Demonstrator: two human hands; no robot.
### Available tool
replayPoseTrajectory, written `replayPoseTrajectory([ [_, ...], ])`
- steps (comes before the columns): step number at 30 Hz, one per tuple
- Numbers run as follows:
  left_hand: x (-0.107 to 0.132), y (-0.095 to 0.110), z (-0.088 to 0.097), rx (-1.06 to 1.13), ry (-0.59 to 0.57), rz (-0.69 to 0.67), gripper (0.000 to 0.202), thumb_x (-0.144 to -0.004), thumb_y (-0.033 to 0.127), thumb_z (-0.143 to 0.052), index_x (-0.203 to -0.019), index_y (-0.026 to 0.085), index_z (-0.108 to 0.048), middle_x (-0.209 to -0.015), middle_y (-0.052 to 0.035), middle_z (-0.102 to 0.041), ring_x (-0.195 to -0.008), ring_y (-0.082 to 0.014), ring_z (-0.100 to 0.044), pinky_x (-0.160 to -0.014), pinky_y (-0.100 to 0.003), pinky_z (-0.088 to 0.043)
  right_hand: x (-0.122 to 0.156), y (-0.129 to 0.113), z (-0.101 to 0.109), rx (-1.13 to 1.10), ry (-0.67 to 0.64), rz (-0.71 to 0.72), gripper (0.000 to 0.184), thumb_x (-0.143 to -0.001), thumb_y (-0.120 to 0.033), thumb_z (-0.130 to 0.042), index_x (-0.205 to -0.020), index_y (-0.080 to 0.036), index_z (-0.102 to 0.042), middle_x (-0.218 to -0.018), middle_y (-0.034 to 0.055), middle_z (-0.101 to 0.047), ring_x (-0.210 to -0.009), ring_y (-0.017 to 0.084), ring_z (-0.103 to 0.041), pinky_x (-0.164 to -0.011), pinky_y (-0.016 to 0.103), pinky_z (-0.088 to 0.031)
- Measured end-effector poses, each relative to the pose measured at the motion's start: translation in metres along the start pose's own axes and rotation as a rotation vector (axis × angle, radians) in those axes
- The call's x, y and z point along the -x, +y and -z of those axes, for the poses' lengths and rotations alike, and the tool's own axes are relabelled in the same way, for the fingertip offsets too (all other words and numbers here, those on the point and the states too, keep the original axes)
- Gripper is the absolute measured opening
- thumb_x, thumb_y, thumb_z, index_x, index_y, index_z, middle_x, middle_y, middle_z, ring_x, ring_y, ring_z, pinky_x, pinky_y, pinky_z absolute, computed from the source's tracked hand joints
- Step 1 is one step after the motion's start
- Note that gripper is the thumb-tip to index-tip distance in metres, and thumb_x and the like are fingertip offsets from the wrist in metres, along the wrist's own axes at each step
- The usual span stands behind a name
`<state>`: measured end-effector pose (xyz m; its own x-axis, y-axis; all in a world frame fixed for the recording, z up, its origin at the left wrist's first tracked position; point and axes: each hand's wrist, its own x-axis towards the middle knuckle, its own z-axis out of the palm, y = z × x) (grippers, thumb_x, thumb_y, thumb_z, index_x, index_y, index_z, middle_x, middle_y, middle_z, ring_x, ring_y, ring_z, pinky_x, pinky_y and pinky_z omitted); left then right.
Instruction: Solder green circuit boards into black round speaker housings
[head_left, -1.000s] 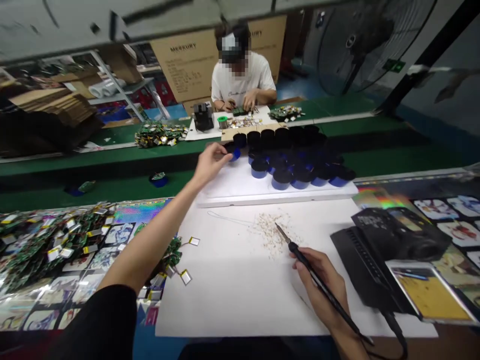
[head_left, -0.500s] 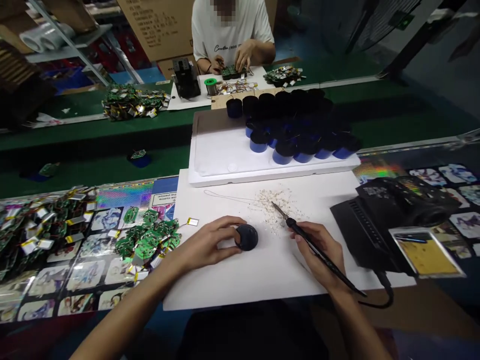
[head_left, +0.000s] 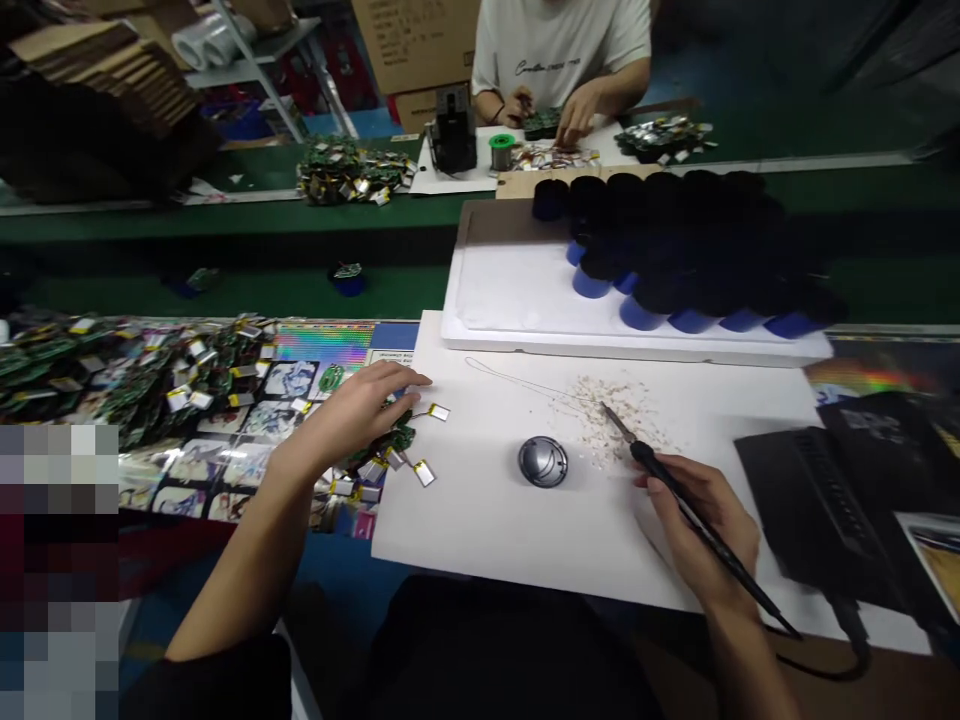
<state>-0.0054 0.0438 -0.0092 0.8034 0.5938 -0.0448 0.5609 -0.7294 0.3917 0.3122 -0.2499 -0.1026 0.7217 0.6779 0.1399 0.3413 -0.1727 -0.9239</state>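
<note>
My right hand (head_left: 709, 525) grips a soldering iron (head_left: 694, 520), its tip resting near scattered pale crumbs (head_left: 619, 410) and a thin strand of solder wire (head_left: 517, 382) on the white board (head_left: 465, 530). To the left of the iron, a round dark cup (head_left: 544, 462) stands by itself on the board. My left hand (head_left: 360, 415) is over a pile of green circuit boards (head_left: 401, 437) with small silver batteries (head_left: 439, 412), fingers apart. Whether its fingertips touch the boards is hard to tell.
A white foam tray (head_left: 510, 290) with several blue and black cups (head_left: 641, 312) lies beyond the board. At right sits a black soldering station (head_left: 817, 510). More circuit boards (head_left: 202, 370) are heaped at left. Across the conveyor (head_left: 262, 230), a co-worker (head_left: 562, 60) handles circuit boards.
My left hand has let go of the dark cup and moved left to the circuit boards. The view has shifted left. My right hand still holds the iron in nearly the same place.
</note>
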Motion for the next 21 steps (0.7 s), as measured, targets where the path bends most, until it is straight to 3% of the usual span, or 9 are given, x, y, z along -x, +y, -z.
replayPoseTrajectory([
  [5, 0.018, -0.015, -0.017, -0.109, -0.026, 0.018, 0.04, -0.111, 0.037, -0.047, -0.138, 0.018, -0.07, -0.142, -0.0163, -0.066, -0.137, -0.0362, -0.059, -0.116, -0.056, -0.049, -0.001, 0.003, -0.001, 0.028, 0.01, -0.002, 0.046, -0.087, -0.054, -0.084, -0.12, -0.022, -0.076, -0.107, 0.0096, -0.085, -0.098, 0.029, -0.084, -0.101, 0.044, -0.067],
  [8, 0.021, -0.013, -0.028, -0.107, -0.037, 0.022, 0.041, -0.108, 0.04, -0.056, -0.143, 0.019, -0.067, -0.141, -0.0167, -0.064, -0.135, -0.0368, -0.058, -0.114, -0.056, -0.048, -0.001, 0.002, -0.002, -0.01, 0.032, -0.013, 0.046, -0.087, -0.052, -0.086, -0.12, -0.023, -0.075, -0.108, 0.01, -0.084, -0.092, 0.029, -0.083, -0.096, 0.045, -0.068],
  [12, 0.015, -0.007, -0.036, -0.1, -0.018, 0.014, 0.026, -0.107, 0.032, -0.057, -0.12, 0.019, -0.075, -0.129, -0.0143, -0.067, -0.124, -0.0353, -0.062, -0.108, -0.054, -0.048, 0.001, -0.003, -0.002, -0.033, 0.092, 0.004, 0.043, -0.088, -0.052, -0.085, -0.119, -0.023, -0.075, -0.107, 0.0099, -0.084, -0.082, 0.028, -0.082, -0.087, 0.045, -0.068],
  [14, 0.01, -0.003, -0.036, -0.035, -0.009, -0.003, 0.022, -0.107, 0.029, -0.055, -0.109, 0.019, -0.075, -0.121, -0.0116, -0.069, -0.12, -0.0329, -0.063, -0.107, -0.052, -0.047, 0.002, -0.004, -0.002, -0.019, 0.128, 0.034, 0.046, -0.086, -0.052, -0.086, -0.12, -0.022, -0.075, -0.108, 0.01, -0.083, -0.082, 0.028, -0.081, -0.086, 0.047, -0.068],
  [17, 0.002, 0.007, -0.03, 0.206, 0.051, -0.021, 0.019, -0.108, 0.033, -0.057, -0.107, 0.021, -0.071, -0.116, -0.0083, -0.071, -0.116, -0.028, -0.065, -0.105, -0.046, -0.049, 0.004, -0.004, -0.003, -0.017, 0.168, 0.047, 0.046, -0.083, -0.048, -0.09, -0.122, -0.028, -0.075, -0.11, 0.0122, -0.083, -0.081, 0.028, -0.081, -0.081, 0.045, -0.068],
  [21, -0.01, 0.027, -0.017, 0.467, 0.162, -0.042, 0.019, -0.107, 0.04, -0.061, -0.106, 0.022, -0.067, -0.15, -0.0108, -0.059, -0.144, -0.0287, -0.055, -0.119, -0.046, -0.043, 0.0, -0.012, -0.005, -0.095, 0.191, 0.084, 0.041, -0.084, -0.048, -0.09, -0.113, -0.023, -0.073, -0.102, 0.0109, -0.083, -0.068, 0.026, -0.079, -0.063, 0.041, -0.067],
])
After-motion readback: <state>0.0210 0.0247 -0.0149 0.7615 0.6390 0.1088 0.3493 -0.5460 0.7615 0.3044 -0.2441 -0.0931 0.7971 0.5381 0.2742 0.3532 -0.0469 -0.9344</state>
